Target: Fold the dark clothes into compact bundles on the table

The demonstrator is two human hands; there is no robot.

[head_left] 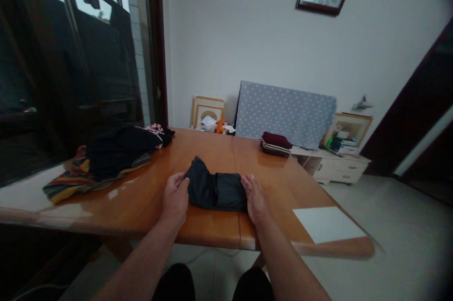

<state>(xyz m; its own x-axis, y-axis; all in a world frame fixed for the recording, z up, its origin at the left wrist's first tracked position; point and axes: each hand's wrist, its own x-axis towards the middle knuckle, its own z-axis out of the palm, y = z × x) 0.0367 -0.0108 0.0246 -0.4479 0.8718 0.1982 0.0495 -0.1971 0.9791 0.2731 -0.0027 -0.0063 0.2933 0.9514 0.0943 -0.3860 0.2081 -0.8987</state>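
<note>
A dark folded garment [214, 190] lies on the wooden table [212, 154] right in front of me. My left hand [175, 197] rests against its left edge, fingers curled around the cloth. My right hand [255, 198] presses flat against its right edge, fingers straight and together. Both forearms reach in from the bottom of the view.
A heap of dark and striped clothes [106, 159] sits at the table's left. A small folded stack topped by maroon cloth [276, 143] lies at the far right edge. A white sheet [327, 223] lies on the near right corner. A low white cabinet [332, 166] stands behind.
</note>
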